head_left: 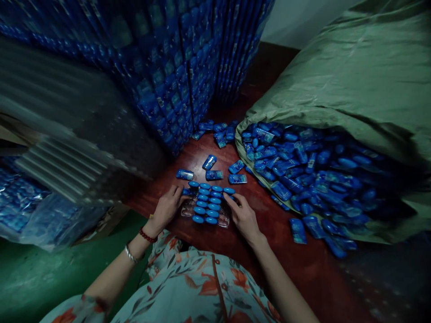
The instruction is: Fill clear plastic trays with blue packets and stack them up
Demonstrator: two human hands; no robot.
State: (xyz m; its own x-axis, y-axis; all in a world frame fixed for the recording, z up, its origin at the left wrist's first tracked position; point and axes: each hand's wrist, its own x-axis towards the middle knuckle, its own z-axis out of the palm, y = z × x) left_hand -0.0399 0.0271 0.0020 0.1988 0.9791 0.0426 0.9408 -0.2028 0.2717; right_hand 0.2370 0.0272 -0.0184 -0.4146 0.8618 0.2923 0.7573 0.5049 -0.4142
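In front of me stands a clear plastic tray (224, 220) with rows of small blue oval-ended containers (213, 207) upright in its middle. Its lower left and right pockets show bare plastic. At the tray's upper left, the fingers of my left hand (165, 208) are closed on a darker blue container (190, 192). My right hand (243, 215) is at the upper right side, thumb and fingers closed around another blue container (229, 190). Both hands partly cover the tray's edges. Several loose labelled containers (214, 175) lie just beyond it on the red table (269, 229).
A big green sack (353, 76) lies at right, its mouth spilling many blue containers (289, 157). Tall stacks of filled packs (168, 67) rise behind. Stacked clear trays (90, 134) stand at left, above a plastic-covered box (50, 220). The floor (87, 264) is green.
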